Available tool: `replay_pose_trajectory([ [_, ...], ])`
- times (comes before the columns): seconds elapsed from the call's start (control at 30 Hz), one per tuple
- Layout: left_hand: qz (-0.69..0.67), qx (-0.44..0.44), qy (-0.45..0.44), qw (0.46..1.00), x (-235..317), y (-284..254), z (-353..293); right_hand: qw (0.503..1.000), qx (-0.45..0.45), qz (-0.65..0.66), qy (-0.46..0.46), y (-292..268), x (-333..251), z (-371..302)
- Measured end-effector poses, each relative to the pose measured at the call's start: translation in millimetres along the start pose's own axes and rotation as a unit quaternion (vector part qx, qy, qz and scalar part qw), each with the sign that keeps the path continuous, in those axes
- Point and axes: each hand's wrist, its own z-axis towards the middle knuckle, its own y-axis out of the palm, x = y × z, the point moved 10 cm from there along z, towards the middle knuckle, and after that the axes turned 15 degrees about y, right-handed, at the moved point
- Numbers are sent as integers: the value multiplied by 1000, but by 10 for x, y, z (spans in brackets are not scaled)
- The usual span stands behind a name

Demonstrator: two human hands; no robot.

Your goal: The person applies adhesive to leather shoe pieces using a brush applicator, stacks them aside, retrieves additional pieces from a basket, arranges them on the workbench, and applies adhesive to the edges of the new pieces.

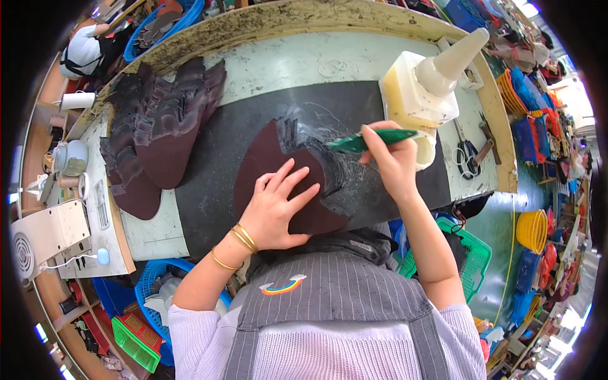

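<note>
A fanned stack of dark maroon, leather-like cut pieces lies on a black mat in front of me. My left hand rests on these pieces, palm down with its fingers spread. Between the fingers of my right hand is a slim green tool, tapered towards its left end. That tip is just above or at the stepped edges of the stack; whether it touches cannot be made out. Beyond my right hand stands a whitish squeeze bottle with a long nozzle and yellowish contents.
More maroon pieces are piled at the left of the table. Scissors lie at the right, beside the raised wooden rim. A beige machine stands far left. Below are a blue basket and a green basket.
</note>
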Motion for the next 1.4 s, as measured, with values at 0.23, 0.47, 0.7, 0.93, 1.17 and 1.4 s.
replay_pose_trajectory([
  [0.23,-13,37,-1,999,-16,16,-61,973,-89,-206,48,423,150,340],
  [0.47,23,99,41,994,33,-67,-111,961,-127,-245,-12,926,-31,440],
  [0.7,29,156,53,986,39,-101,-196,915,-201,-346,-59,1086,-1,235],
  [0.93,32,177,58,982,77,-103,-193,933,-191,-304,-22,767,132,-194],
  [1.17,53,172,58,982,62,-102,-185,902,-230,-364,-22,678,86,-494],
  [1.4,50,166,45,984,43,-104,-177,904,-207,-372,32,243,228,-622],
])
